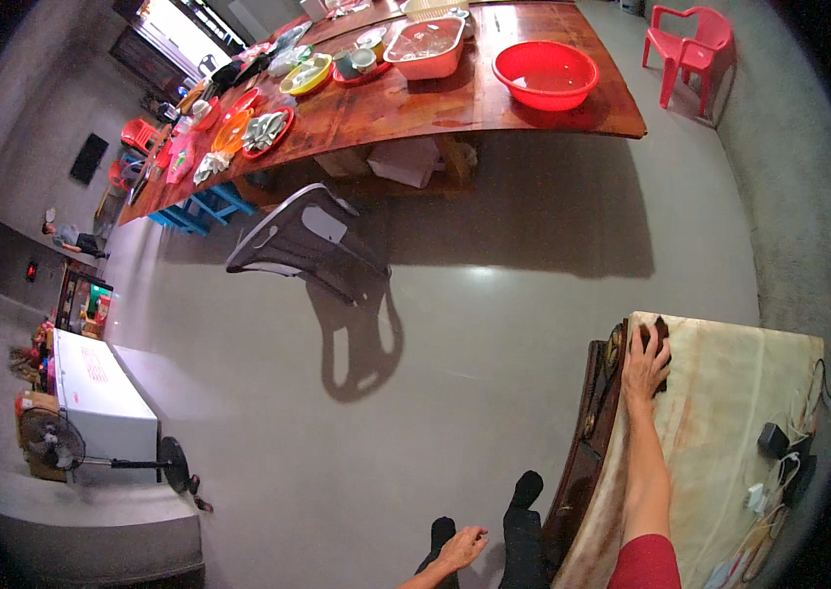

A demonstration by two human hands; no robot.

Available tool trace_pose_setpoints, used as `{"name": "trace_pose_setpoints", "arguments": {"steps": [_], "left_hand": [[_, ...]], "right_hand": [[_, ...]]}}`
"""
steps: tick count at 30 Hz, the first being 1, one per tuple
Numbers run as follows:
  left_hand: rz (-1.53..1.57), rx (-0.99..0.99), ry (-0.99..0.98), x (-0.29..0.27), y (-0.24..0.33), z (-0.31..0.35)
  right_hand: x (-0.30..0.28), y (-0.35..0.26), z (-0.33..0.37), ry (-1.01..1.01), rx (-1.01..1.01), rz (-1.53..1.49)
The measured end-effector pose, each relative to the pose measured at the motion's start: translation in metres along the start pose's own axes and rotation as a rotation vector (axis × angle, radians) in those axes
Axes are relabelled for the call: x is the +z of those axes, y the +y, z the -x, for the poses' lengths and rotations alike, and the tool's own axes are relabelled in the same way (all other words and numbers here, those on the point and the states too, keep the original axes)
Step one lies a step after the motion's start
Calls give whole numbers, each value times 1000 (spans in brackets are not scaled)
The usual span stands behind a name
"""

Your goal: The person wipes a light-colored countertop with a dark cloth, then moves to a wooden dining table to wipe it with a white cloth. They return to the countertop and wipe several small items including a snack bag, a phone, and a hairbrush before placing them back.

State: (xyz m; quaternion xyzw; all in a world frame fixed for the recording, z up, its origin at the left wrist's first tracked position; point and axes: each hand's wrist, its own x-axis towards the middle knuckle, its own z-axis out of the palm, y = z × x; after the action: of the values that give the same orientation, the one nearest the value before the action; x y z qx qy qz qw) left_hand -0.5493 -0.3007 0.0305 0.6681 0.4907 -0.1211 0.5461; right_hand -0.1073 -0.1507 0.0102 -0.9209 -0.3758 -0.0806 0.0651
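My right hand [643, 367] presses a dark brown cloth [663, 383] onto the far left corner of a cabinet's pale, marbled top [720, 393]. Its fingers are bent over the cloth, which bulges out on both sides. The cabinet's dark wooden front [587, 432] has carved, gold-toned ornaments. Low in the middle, my left hand [461, 550] hangs above the floor in front of my dark-clothed leg. It holds nothing, and its fingers are loosely apart.
Cords and a black adapter [774, 441] lie along the cabinet's right side. A grey plastic chair [312, 240] stands mid-floor before a long wooden table [415, 113] bearing basins and dishes. At left are a white chest freezer [106, 383], a fan [52, 439] and another person [77, 239].
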Motion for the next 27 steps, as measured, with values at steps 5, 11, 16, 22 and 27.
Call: {"name": "trace_pose_setpoints", "arguments": {"steps": [5, 11, 16, 22, 27], "left_hand": [[-3, 89, -22, -7, -25, 23], [-46, 170, 13, -22, -95, 56], [-67, 178, -21, -43, -140, 100], [-136, 198, -19, -36, -178, 141], [-169, 280, -2, -14, -179, 167]], "right_hand": [[-38, 9, 111, -140, 61, -17], [-96, 3, 254, -448, 203, 26], [-119, 16, 373, -532, 128, 184], [-113, 61, 497, -401, 113, 222], [-139, 68, 557, -438, 95, 231]]}}
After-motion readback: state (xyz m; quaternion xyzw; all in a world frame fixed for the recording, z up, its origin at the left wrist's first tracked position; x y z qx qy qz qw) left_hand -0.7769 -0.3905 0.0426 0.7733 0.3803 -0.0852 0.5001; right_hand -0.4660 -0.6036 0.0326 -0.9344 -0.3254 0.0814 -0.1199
